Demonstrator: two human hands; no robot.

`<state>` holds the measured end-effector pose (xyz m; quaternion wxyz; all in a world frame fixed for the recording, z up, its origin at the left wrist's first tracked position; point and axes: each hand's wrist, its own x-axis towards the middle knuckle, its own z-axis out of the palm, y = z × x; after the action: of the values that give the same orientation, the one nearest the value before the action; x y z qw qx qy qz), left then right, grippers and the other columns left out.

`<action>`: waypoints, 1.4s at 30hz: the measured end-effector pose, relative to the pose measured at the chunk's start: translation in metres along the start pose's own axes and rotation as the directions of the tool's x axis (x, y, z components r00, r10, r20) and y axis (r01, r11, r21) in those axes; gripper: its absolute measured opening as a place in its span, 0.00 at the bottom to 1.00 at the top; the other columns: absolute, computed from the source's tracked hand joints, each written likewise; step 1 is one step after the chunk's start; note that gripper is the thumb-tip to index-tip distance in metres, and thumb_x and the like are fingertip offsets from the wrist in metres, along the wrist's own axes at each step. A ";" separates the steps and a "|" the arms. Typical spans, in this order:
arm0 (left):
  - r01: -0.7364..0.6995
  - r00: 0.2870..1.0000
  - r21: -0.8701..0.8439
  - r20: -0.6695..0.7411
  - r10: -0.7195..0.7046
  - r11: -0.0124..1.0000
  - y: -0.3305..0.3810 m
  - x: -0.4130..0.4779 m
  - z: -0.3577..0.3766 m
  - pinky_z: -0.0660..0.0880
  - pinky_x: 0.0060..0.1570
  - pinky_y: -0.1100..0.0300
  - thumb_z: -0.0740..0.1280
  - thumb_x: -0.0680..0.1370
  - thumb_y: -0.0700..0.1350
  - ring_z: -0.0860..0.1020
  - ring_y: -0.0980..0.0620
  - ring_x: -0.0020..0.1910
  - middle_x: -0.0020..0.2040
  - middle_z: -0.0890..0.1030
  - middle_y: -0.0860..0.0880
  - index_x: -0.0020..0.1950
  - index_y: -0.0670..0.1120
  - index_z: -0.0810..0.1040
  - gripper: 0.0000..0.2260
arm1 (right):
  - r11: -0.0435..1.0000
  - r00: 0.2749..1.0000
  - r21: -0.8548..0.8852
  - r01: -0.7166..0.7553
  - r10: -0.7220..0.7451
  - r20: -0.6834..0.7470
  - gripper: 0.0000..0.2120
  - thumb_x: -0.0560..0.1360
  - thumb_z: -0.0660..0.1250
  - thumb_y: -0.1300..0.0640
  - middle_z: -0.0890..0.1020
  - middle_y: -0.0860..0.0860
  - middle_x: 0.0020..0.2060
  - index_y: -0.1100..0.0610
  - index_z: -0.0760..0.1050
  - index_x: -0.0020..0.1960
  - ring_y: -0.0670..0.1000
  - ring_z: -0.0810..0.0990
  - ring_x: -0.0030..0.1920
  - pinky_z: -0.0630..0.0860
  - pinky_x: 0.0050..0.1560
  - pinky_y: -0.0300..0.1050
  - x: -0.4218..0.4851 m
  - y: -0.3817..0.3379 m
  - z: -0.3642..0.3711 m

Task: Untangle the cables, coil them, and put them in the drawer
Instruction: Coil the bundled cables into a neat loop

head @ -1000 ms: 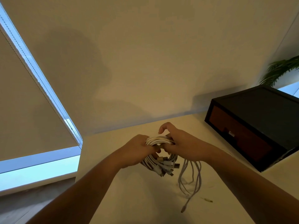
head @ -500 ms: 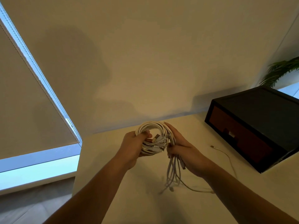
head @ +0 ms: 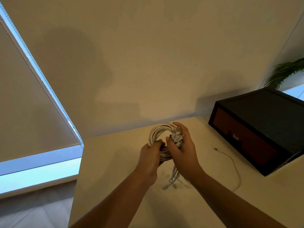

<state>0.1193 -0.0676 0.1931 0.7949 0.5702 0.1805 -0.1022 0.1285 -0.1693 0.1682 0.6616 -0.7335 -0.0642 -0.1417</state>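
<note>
above the table (head: 115, 170), both hands grip a white cable coil (head: 158, 132), loose ends dangling below

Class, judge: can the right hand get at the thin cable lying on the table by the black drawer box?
Probably yes, once freed. The right hand grips the cable coil with the left hand, so it is busy; the thin cable lies on the table on its side, nothing between.
</note>
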 end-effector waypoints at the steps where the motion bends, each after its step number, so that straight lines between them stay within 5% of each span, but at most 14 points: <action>1: -0.007 0.999 0.019 0.042 0.007 1.000 0.001 0.000 -0.003 0.80 0.43 0.55 0.62 0.79 0.40 0.84 0.47 0.42 0.45 0.84 0.40 0.52 0.36 0.80 0.10 | 1.000 0.999 -0.007 -0.009 0.009 0.037 0.19 0.76 0.65 0.62 0.80 0.41 0.47 0.47 0.69 0.64 0.44 0.80 0.48 0.78 0.50 0.44 0.003 -0.001 -0.004; 3: -0.056 0.992 0.116 0.117 0.042 0.992 0.005 0.001 -0.010 0.78 0.48 0.52 0.64 0.78 0.40 0.82 0.44 0.43 0.41 0.84 0.42 0.46 0.38 0.80 0.07 | 1.000 0.991 -0.027 0.008 -0.004 0.135 0.18 0.75 0.64 0.63 0.80 0.41 0.47 0.49 0.70 0.63 0.44 0.80 0.48 0.77 0.50 0.41 0.009 -0.005 -0.012; 6: -0.076 0.980 0.288 0.198 0.019 0.955 0.019 0.003 -0.019 0.71 0.41 0.55 0.66 0.76 0.39 0.76 0.49 0.36 0.31 0.76 0.46 0.36 0.43 0.75 0.09 | 0.994 0.953 -0.096 0.051 -0.019 0.303 0.20 0.72 0.64 0.58 0.80 0.46 0.50 0.51 0.70 0.63 0.47 0.80 0.50 0.76 0.52 0.44 0.015 -0.013 -0.028; 9: 0.016 0.931 0.330 0.340 -0.135 0.944 0.034 0.003 -0.025 0.74 0.34 0.60 0.66 0.76 0.36 0.74 0.53 0.29 0.29 0.73 0.47 0.37 0.42 0.73 0.08 | 0.980 0.870 -0.178 0.090 0.010 0.493 0.21 0.72 0.64 0.58 0.80 0.48 0.52 0.51 0.70 0.64 0.48 0.79 0.52 0.76 0.55 0.48 0.020 -0.024 -0.041; 13: 0.029 0.867 0.338 0.460 -0.192 0.941 0.040 -0.002 -0.023 0.78 0.43 0.54 0.71 0.71 0.45 0.71 0.54 0.26 0.27 0.70 0.50 0.37 0.45 0.80 0.05 | 0.955 0.772 -0.253 0.154 0.043 0.634 0.22 0.72 0.65 0.61 0.80 0.48 0.52 0.52 0.69 0.65 0.49 0.79 0.51 0.77 0.54 0.50 0.024 -0.035 -0.048; 20: -0.055 0.914 0.238 0.403 -0.047 0.970 0.028 -0.012 -0.015 0.73 0.32 0.58 0.70 0.67 0.55 0.63 0.56 0.23 0.26 0.62 0.52 0.33 0.48 0.73 0.12 | 0.937 0.762 -0.304 0.173 0.068 0.644 0.24 0.73 0.67 0.64 0.80 0.46 0.49 0.50 0.68 0.66 0.43 0.79 0.46 0.76 0.47 0.39 0.025 -0.036 -0.048; 27: -0.141 0.927 0.342 0.375 0.002 0.929 0.022 -0.012 -0.015 0.74 0.33 0.58 0.72 0.72 0.49 0.64 0.54 0.26 0.31 0.73 0.50 0.42 0.46 0.79 0.07 | 0.901 0.737 -0.372 0.223 0.095 0.670 0.25 0.72 0.67 0.60 0.80 0.48 0.52 0.50 0.67 0.67 0.47 0.79 0.50 0.77 0.52 0.52 0.025 -0.034 -0.047; 30: -0.133 0.932 0.274 0.361 0.026 0.952 0.020 -0.013 -0.015 0.70 0.28 0.61 0.72 0.70 0.52 0.63 0.55 0.25 0.31 0.68 0.48 0.41 0.45 0.79 0.11 | 0.930 0.748 -0.327 0.169 0.095 0.657 0.28 0.73 0.70 0.60 0.80 0.46 0.50 0.49 0.64 0.69 0.46 0.80 0.49 0.77 0.53 0.51 0.024 -0.034 -0.046; 34: -0.058 0.934 0.182 0.357 -0.010 0.982 0.019 -0.011 -0.021 0.65 0.24 0.64 0.72 0.66 0.54 0.62 0.55 0.25 0.29 0.63 0.49 0.45 0.43 0.77 0.16 | 0.959 0.720 -0.282 0.003 0.194 0.666 0.37 0.70 0.74 0.49 0.79 0.48 0.55 0.44 0.59 0.73 0.48 0.80 0.54 0.77 0.58 0.50 0.027 -0.042 -0.056; 39: 0.049 0.927 0.064 0.369 -0.069 0.997 0.016 -0.007 -0.032 0.62 0.23 0.66 0.70 0.67 0.50 0.58 0.58 0.22 0.27 0.60 0.52 0.42 0.44 0.72 0.13 | 0.958 0.673 -0.255 -0.127 0.272 0.688 0.20 0.79 0.54 0.42 0.80 0.50 0.46 0.47 0.70 0.67 0.49 0.75 0.36 0.75 0.39 0.42 0.027 -0.057 -0.070; 42: 0.068 0.923 0.045 0.376 -0.080 0.997 0.016 -0.006 -0.037 0.62 0.22 0.67 0.70 0.67 0.50 0.58 0.59 0.21 0.25 0.60 0.53 0.42 0.44 0.72 0.12 | 0.932 0.622 -0.303 -0.199 0.359 0.696 0.23 0.80 0.48 0.41 0.81 0.49 0.44 0.50 0.74 0.63 0.50 0.76 0.37 0.75 0.41 0.43 0.031 -0.057 -0.075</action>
<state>0.1136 -0.0282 0.1986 0.8013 0.5451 0.0436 -0.2427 0.1329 -0.2397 0.2381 0.5158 -0.7895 -0.1976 0.2676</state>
